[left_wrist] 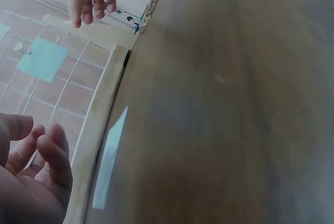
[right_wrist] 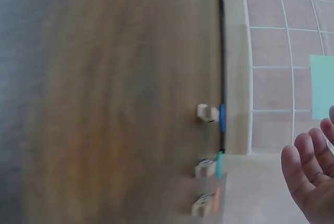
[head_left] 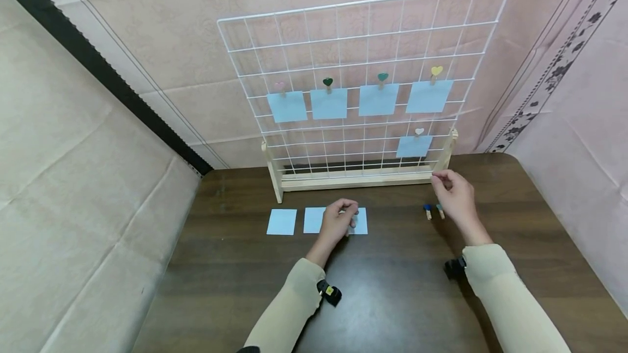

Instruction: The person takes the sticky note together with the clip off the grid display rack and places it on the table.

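My left hand (head_left: pixel 337 220) hovers over light-blue paper notes on the table, its fingers loosely bent; the left wrist view shows no object between them. One note (head_left: pixel 282 221) lies to its left, while a middle note (head_left: pixel 313 219) and a right note (head_left: pixel 361 221) are partly covered by the hand. My right hand (head_left: pixel 456 196) is raised by the rack's right foot, fingers loosely bent around nothing visible. Below it are a blue-topped clothespin (head_left: pixel 428 212) and a teal-topped clothespin (head_left: pixel 440 211). An orange-topped clothespin (right_wrist: pixel 206 204) shows beside them in the right wrist view.
A white wire grid rack (head_left: pixel 364 0) stands on a wooden base (head_left: pixel 355 182) at the table's back. Several blue notes hang there in one row from heart-topped clothespins; a lower note (head_left: pixel 414 147) hangs at right from a white-heart clothespin (head_left: pixel 419 132). Pale cloth surrounds the table.
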### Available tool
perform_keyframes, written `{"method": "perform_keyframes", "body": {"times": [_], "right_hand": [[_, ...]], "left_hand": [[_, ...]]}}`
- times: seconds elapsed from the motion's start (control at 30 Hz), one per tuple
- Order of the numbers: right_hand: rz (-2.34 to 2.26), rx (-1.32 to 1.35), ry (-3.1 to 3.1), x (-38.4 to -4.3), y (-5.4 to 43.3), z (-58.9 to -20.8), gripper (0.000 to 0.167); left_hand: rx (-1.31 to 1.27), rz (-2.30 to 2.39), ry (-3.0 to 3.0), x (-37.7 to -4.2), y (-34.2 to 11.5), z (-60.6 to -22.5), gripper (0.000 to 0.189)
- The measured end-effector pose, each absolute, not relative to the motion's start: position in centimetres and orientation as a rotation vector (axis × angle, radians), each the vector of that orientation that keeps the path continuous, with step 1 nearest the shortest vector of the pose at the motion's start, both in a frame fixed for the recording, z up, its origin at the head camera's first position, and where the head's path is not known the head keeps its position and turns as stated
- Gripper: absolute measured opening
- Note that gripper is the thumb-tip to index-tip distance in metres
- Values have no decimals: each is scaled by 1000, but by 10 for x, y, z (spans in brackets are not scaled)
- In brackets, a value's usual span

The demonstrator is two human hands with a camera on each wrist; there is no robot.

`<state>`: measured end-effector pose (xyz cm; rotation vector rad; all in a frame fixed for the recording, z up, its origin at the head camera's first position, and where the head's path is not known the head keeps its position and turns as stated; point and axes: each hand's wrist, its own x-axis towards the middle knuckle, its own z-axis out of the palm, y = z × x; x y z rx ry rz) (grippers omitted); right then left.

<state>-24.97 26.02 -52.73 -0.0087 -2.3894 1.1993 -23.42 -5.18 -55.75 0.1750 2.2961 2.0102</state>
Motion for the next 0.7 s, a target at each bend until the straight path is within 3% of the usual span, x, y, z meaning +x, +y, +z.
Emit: {"method": "perform_keyframes", "body": {"times": [0.7], "right_hand": [[1337, 61, -2344, -276, 249, -481, 39]], "left_hand": [[292, 1960, 2310, -258, -6, -532, 29]]}}
